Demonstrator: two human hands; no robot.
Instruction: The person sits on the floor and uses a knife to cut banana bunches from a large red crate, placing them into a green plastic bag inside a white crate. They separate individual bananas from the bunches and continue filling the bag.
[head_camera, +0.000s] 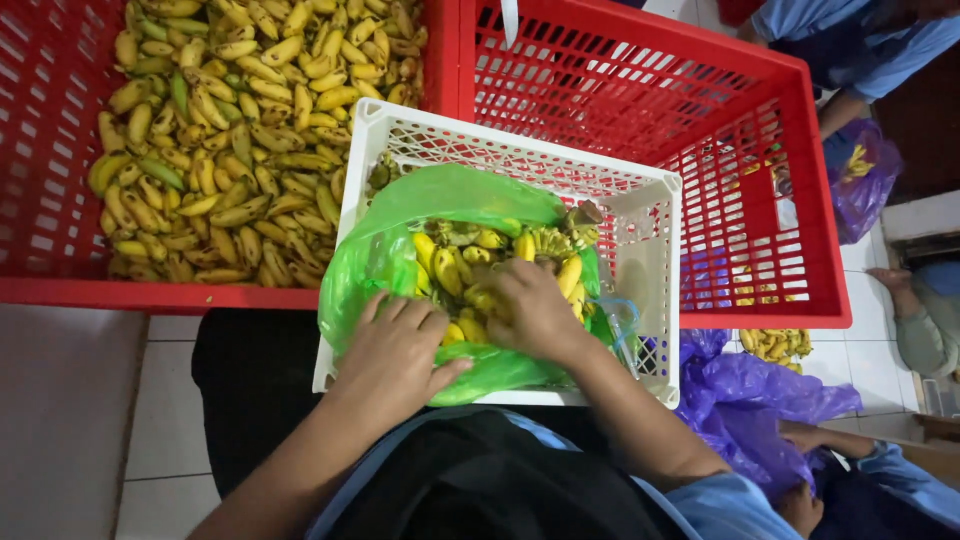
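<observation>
A green plastic bag (455, 200) full of small yellow bananas (470, 262) sits in a white lattice basket (640, 215) on my lap. My left hand (395, 350) presses flat on the near left side of the bag, fingers spread. My right hand (535, 312) is curled over the bananas inside the bag's mouth and grips some of them.
A big red crate (60, 180) at the left holds a heap of loose small bananas (230, 130). A second red crate (720, 150) stands behind the basket. Purple bags (745, 395) lie at the right, where other people in blue sleeves (850, 40) sit with more bananas (775, 343).
</observation>
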